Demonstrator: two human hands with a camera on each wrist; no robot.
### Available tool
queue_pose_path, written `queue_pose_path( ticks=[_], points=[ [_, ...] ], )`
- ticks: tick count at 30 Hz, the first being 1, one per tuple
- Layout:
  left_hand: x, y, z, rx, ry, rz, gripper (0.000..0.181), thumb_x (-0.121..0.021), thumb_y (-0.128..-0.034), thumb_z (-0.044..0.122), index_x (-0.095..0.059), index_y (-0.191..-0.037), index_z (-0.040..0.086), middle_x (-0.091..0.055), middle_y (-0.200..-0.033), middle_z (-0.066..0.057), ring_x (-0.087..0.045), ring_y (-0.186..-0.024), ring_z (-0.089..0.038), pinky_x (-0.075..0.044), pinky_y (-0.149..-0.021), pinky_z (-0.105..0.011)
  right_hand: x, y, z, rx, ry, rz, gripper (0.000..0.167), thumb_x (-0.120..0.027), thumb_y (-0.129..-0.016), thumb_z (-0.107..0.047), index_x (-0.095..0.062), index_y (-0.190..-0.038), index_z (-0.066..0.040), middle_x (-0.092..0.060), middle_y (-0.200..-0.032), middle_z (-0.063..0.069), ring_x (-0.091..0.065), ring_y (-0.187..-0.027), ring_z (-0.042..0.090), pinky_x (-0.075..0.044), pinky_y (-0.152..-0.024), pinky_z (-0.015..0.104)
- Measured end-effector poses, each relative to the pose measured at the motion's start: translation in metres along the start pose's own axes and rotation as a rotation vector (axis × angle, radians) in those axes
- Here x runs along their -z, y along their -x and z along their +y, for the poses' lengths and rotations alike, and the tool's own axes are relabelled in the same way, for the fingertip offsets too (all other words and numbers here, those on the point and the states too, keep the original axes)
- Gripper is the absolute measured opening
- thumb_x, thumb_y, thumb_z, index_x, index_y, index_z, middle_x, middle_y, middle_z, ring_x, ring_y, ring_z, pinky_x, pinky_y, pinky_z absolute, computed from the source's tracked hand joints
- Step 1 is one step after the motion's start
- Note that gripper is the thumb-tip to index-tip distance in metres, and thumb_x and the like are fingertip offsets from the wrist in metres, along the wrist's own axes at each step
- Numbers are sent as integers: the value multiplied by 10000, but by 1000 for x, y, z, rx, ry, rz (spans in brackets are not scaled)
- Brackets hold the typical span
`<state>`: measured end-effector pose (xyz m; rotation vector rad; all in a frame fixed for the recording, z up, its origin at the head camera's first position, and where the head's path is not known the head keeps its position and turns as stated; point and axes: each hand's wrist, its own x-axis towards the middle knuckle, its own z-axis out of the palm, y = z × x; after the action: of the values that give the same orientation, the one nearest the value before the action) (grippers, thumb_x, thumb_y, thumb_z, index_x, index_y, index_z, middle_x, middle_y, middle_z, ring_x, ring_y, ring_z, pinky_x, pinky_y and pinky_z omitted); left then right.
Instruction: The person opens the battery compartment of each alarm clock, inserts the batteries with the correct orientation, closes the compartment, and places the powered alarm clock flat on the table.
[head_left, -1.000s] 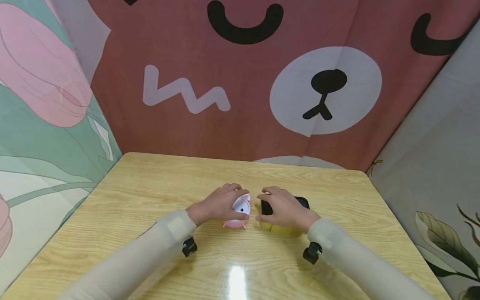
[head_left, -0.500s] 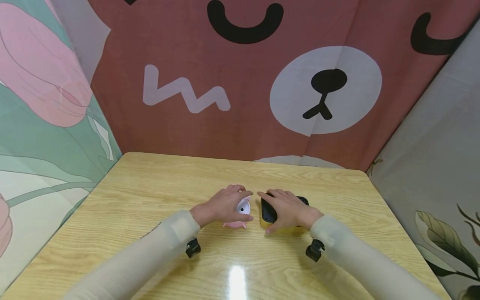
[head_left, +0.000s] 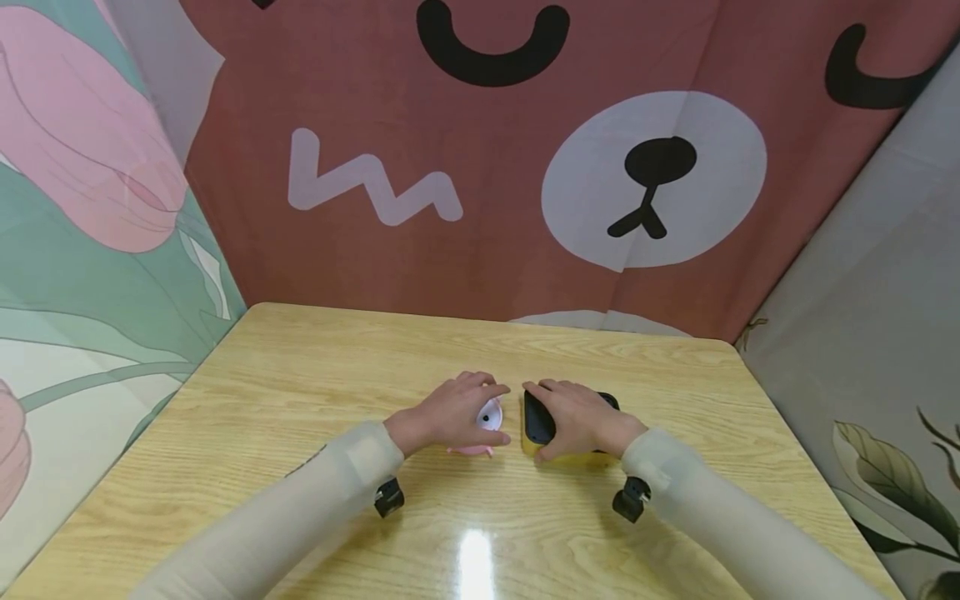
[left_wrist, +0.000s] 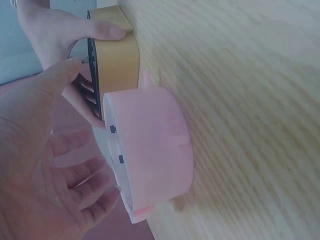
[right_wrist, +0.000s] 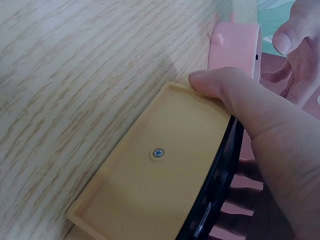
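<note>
A round pink animal-shaped thing (left_wrist: 155, 145) with small feet and a white face with dark eyes lies face up on the table. Over it hovers my left hand (head_left: 450, 412), thumb and fingers spread; in the left wrist view the fingers are close to its white rim, and I cannot tell whether one touches. To its right is a yellow box with a black top (right_wrist: 150, 150), a screw showing in its side. My right hand (head_left: 581, 417) grips the box across the top, thumb on the near side and fingers toward the far side. Part of the box is hidden beneath the palm.
Both things stand near the middle of a light wooden table (head_left: 337, 358). Behind it hangs a reddish-brown cloth (head_left: 487, 267) printed with a bear face. Printed curtains close in the left and right sides. A lamp's glare shows on the near tabletop.
My right hand has turned and lowered onto the box, its thumb now against the near side. The left hand has shifted slightly right over the pink thing. Both things have stayed put.
</note>
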<state>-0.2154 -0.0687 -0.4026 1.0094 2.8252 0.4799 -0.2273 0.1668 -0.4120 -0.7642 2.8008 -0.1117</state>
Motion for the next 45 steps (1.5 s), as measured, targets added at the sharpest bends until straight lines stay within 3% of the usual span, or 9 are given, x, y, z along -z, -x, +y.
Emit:
queue_pose_path(
  ticks=[12,18,27,36,45],
  points=[
    [-3,-1,1,3,-17,22,711,-713,-887,548,-551,-1450,147,-560,-1442,-99,-524,-1313,-283,-502,-1019,-446,1,3,1,10,-10,43,1077,-838,-706,-574,-366,-1571,-140,-480,-1537,123,-559,-1290,327,-510,-987,515],
    [-3,-1,1,36,4,56,684,-701,-896,549,-561,-1441,160,-569,-1443,-85,-548,-1308,-275,-505,-1040,-441,5,5,-1,20,-43,84,1064,-830,-717,-551,-353,-1577,-145,-483,-1531,138,-585,-1238,307,-545,-874,476],
    [-4,2,1,36,26,112,652,-727,-884,518,-591,-1407,154,-604,-1401,-76,-584,-1260,-271,-534,-979,-435,10,7,2,13,-98,153,1073,-823,-715,-588,-333,-1588,-199,-485,-1525,123,-583,-1231,302,-558,-805,464],
    [-5,7,2,20,42,142,612,-719,-891,498,-616,-1370,131,-624,-1353,-77,-605,-1206,-273,-544,-923,-425,15,13,5,2,-223,236,1074,-825,-752,-546,-279,-1604,-188,-448,-1550,158,-545,-1323,358,-506,-999,578],
    [-8,5,5,19,34,137,588,-723,-888,484,-624,-1357,143,-626,-1362,-76,-614,-1182,-260,-551,-864,-414,17,17,7,19,-289,320,1050,-797,-775,-580,-270,-1598,-196,-404,-1582,133,-513,-1358,372,-477,-1014,616]
  ],
)
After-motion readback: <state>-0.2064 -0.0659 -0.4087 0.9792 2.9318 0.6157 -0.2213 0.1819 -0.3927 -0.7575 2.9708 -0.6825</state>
